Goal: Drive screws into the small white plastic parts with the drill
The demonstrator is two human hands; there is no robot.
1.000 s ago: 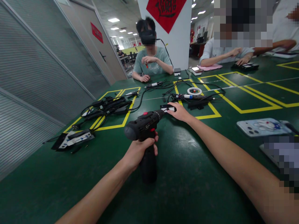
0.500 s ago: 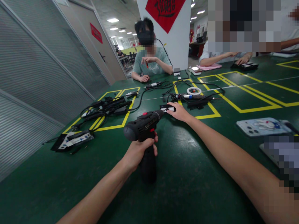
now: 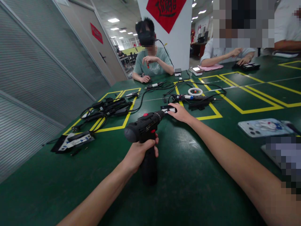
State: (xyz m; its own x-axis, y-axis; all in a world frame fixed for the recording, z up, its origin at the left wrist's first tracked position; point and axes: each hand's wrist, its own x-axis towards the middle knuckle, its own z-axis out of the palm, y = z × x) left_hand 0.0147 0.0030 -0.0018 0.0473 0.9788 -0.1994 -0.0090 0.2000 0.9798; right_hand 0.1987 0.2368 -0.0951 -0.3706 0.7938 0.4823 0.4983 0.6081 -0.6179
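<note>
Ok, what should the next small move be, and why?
Probably check the aim of the drill before anything else: the left hand grips it with its front end pointing at the small black-and-white part, the right hand holds that part close by, and whether they touch is too small to tell.

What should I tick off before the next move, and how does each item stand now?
1. Black drill gripped: ok, left hand around its handle.
2. Small part held: ok, right hand on it.
3. Drill tip touching the part: cannot tell, too small to make out.
4. Finger off the trigger: cannot tell, hidden from this view.
5. Phone apart from the drill: ok, beyond the right forearm.
</note>
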